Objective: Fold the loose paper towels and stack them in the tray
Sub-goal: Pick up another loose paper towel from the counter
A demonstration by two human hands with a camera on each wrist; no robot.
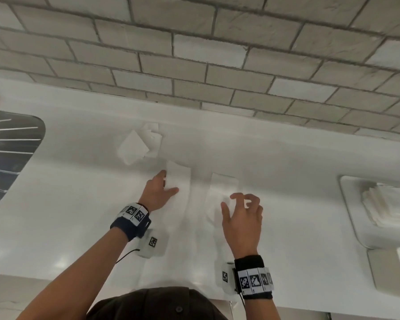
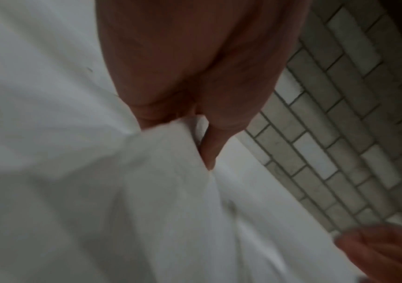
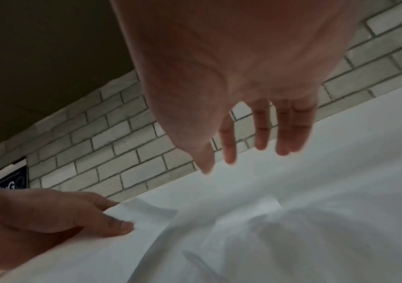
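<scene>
Paper towel [image 1: 178, 199], a long white sheet, lies on the white surface [image 1: 79, 204] with its long axis running from the near edge toward the brick wall [image 1: 194, 65], far end pointing slightly left of straight ahead. Folds up along its length into soft ridges, hard to trace against the equally white surface; a second raised strip [image 1: 224, 190] runs parallel just to the right, and whether it belongs to the same sheet cannot be told. Left hand [image 1: 158, 192] pinches the far left edge of the towel, thumb on top and fingers [image 3: 93, 203] curled beneath, as the right wrist view shows plainly. Right hand [image 1: 243, 218] hovers above the right strip with fingers [image 3: 260, 130] loosely spread and slightly bent, holding nothing, clear of the paper. Farther back, near the wall, sits a small heap of loose towels [image 1: 139, 144], square and crumpled at the edges, well apart from both hands. Off to the right, a rounded white tray [image 1: 346, 204] holds a stack of folded towels [image 1: 388, 206], layered edges visible on its left side. Open surface between the right hand and the tray, and more between the left hand and the dark sink basin [image 1: 7, 153] at the far left. Near edge of the surface runs just below the wrists, with a dark garment [image 1: 153, 306] showing beneath.
</scene>
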